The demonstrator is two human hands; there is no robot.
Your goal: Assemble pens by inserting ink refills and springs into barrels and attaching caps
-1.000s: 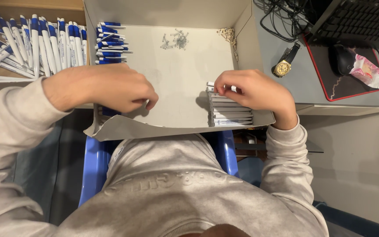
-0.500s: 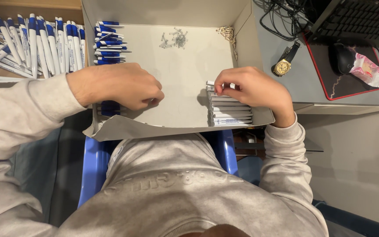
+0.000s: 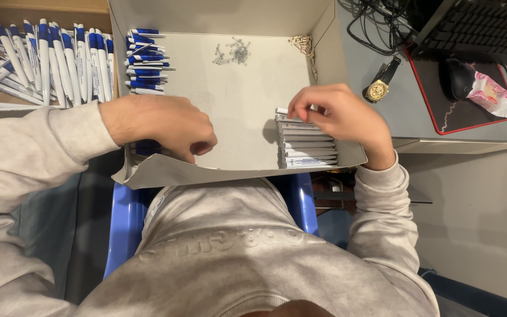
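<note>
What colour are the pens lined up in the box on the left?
The pens are white with blue ends, clearest in the head view.

What I can't make out from up here

My left hand (image 3: 162,126) covers the near end of the blue-and-white pen stack (image 3: 146,61) in the box (image 3: 224,170), so can't tell what the curled fingertips pinch. My right hand (image 3: 341,117) hides the far side of the white pen row (image 3: 306,147); grip on the top one is unclear. Small metal bits (image 3: 233,53) beyond my hands are too tiny to ID. Loose pens (image 3: 36,58) left of my left hand run off the top and left edges. Keyboard (image 3: 476,26) past my right hand is cut off at the top.
</note>
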